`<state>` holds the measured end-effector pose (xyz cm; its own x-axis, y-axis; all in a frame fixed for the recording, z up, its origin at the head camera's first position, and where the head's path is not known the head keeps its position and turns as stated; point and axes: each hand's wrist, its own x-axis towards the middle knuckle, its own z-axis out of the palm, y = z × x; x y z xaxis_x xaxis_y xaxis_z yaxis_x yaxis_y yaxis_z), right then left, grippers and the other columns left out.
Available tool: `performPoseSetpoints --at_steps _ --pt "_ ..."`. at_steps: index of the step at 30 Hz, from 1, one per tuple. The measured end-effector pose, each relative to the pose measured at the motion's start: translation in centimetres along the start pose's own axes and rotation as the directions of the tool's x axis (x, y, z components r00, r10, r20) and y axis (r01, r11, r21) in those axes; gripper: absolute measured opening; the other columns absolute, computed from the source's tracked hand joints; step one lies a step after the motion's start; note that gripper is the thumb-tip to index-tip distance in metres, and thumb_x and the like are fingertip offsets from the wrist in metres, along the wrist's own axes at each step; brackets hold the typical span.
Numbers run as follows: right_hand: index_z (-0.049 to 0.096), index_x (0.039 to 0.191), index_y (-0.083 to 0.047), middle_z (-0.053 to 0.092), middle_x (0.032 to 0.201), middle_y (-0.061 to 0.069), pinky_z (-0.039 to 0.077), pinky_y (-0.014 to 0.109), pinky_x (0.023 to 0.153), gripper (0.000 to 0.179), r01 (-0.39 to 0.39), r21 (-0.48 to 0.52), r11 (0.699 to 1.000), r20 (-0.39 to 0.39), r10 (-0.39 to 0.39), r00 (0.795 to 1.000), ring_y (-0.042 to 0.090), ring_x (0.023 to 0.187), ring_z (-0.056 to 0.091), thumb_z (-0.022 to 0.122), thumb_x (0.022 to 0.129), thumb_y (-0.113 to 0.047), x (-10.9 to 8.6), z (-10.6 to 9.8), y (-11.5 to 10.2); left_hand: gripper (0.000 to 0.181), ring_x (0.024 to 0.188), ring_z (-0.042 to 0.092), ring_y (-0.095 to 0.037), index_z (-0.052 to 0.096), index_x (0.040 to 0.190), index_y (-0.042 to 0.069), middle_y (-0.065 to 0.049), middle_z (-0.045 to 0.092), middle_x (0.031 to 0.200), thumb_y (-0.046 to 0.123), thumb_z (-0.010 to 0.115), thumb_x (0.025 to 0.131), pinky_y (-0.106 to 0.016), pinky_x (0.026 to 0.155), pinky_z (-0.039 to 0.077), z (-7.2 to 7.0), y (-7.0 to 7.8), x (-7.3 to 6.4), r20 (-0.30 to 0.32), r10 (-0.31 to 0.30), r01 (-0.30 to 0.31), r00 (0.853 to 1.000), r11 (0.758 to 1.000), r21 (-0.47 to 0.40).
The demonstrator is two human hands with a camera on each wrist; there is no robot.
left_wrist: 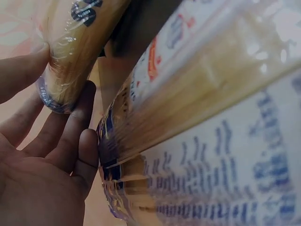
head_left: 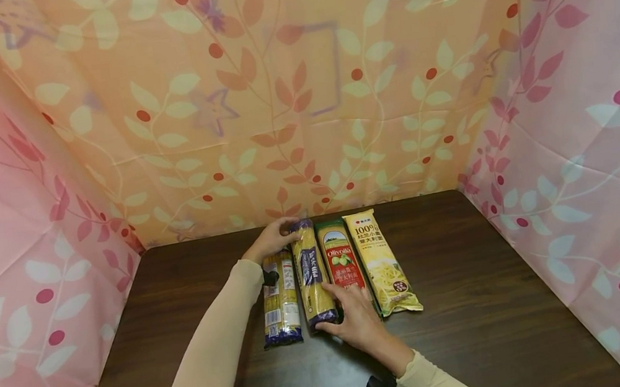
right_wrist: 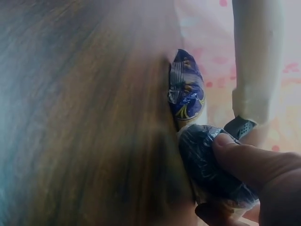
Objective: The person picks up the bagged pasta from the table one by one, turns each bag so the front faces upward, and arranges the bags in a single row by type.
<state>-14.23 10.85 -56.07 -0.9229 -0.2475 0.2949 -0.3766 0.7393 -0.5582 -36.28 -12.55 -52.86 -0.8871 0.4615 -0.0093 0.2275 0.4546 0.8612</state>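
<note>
A spaghetti pack (head_left: pixel 310 265) with a purple label and purple ends lies second from the left in a row of packs. At its far end, my left hand (head_left: pixel 271 239) holds it between thumb and fingers; the left wrist view shows that hand (left_wrist: pixel 42 155) around the clear-wrapped end (left_wrist: pixel 75 56). My right hand (head_left: pixel 358 319) grips the near end, its thumb (right_wrist: pixel 228 143) on the dark wrapper (right_wrist: pixel 202 155) in the right wrist view. Left of it lies another pasta pack (head_left: pixel 281 302) with white labels, close to the left hand's little finger.
To the right lie a red-and-green Olivoila pasta pack (head_left: pixel 340 250) and a yellow pasta pack (head_left: pixel 382 261). All rest on a dark wooden table (head_left: pixel 466 303). Patterned cloth (head_left: pixel 300 95) hangs behind the table and along both sides.
</note>
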Motion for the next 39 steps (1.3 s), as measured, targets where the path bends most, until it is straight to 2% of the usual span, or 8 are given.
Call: performPoseSetpoints --at_steps 6,13,20,24,31,33,36,39 --pt "0.064 0.150 -0.015 0.075 0.122 -0.002 0.031 0.034 0.081 0.089 0.026 -0.048 0.999 0.004 -0.026 1.000 0.014 0.091 0.047 0.099 0.075 -0.046 0.1 0.4 -0.3 0.055 0.144 0.052 -0.039 0.055 0.155 0.006 -0.017 0.047 0.164 0.024 0.072 0.106 -0.056 0.114 0.048 0.1 -0.3 0.2 0.010 -0.007 0.007 1.000 0.998 0.058" --pt "0.063 0.152 -0.014 0.075 0.133 0.001 0.031 0.033 0.081 0.088 0.040 -0.080 0.996 0.025 -0.038 0.999 0.013 0.094 0.049 0.097 0.078 -0.048 0.2 0.5 -0.5 0.054 0.139 0.057 -0.039 0.057 0.155 0.008 -0.017 0.049 0.163 0.026 0.072 0.107 -0.055 0.111 0.051 0.0 -0.2 0.1 0.010 -0.025 0.024 1.000 0.994 0.102" --pt "0.062 0.152 -0.013 0.074 0.136 0.002 0.030 0.033 0.081 0.088 0.048 -0.090 0.995 0.048 -0.044 0.998 0.013 0.091 0.048 0.096 0.079 -0.048 0.3 0.6 -0.6 0.052 0.139 0.056 -0.039 0.057 0.155 0.007 -0.019 0.051 0.161 0.024 0.070 0.108 -0.056 0.111 0.050 0.0 -0.1 -0.1 0.007 -0.044 0.043 0.999 0.991 0.127" --pt "0.062 0.152 -0.013 0.075 0.135 0.002 0.030 0.033 0.080 0.087 0.050 -0.106 0.993 0.057 -0.044 0.997 0.012 0.089 0.046 0.095 0.081 -0.049 0.3 0.7 -0.6 0.051 0.144 0.052 -0.040 0.056 0.156 0.010 -0.015 0.046 0.166 0.026 0.068 0.109 -0.058 0.114 0.047 0.1 -0.3 -0.1 0.002 -0.070 0.069 0.998 0.986 0.152" --pt "0.063 0.151 -0.012 0.077 0.130 0.004 0.035 0.037 0.085 0.083 0.084 -0.135 0.987 0.028 -0.081 0.996 0.017 0.097 0.053 0.094 0.082 -0.048 0.3 0.8 -0.4 0.052 0.145 0.051 -0.041 0.055 0.157 0.013 -0.014 0.045 0.167 0.028 0.068 0.109 -0.061 0.113 0.047 0.6 -0.5 0.0 -0.020 -0.095 0.097 0.995 0.983 0.153" --pt "0.064 0.150 -0.011 0.077 0.128 0.004 0.036 0.037 0.085 0.082 0.090 -0.136 0.987 0.019 -0.088 0.996 0.018 0.098 0.054 0.094 0.082 -0.047 0.3 0.8 -0.3 0.054 0.146 0.050 -0.042 0.055 0.158 0.013 -0.014 0.047 0.165 0.030 0.069 0.109 -0.068 0.118 0.039 0.8 -0.6 0.1 -0.030 -0.101 0.105 0.994 0.980 0.171" --pt "0.064 0.149 -0.011 0.077 0.126 0.004 0.035 0.037 0.084 0.082 0.096 -0.138 0.986 0.018 -0.095 0.995 0.018 0.097 0.053 0.094 0.082 -0.047 0.3 0.9 -0.2 0.056 0.146 0.049 -0.044 0.054 0.159 0.014 -0.014 0.049 0.164 0.033 0.069 0.108 -0.077 0.123 0.018 0.9 -0.7 0.1 -0.041 -0.106 0.112 0.994 0.969 0.218" --pt "0.064 0.150 -0.011 0.077 0.126 0.004 0.036 0.037 0.084 0.083 0.099 -0.142 0.985 0.017 -0.097 0.995 0.018 0.096 0.053 0.094 0.082 -0.048 0.2 0.9 -0.1 0.056 0.145 0.051 -0.043 0.054 0.159 0.015 -0.013 0.049 0.164 0.034 0.068 0.109 -0.078 0.124 0.006 0.9 -0.8 0.2 -0.048 -0.103 0.112 0.993 0.963 0.245"
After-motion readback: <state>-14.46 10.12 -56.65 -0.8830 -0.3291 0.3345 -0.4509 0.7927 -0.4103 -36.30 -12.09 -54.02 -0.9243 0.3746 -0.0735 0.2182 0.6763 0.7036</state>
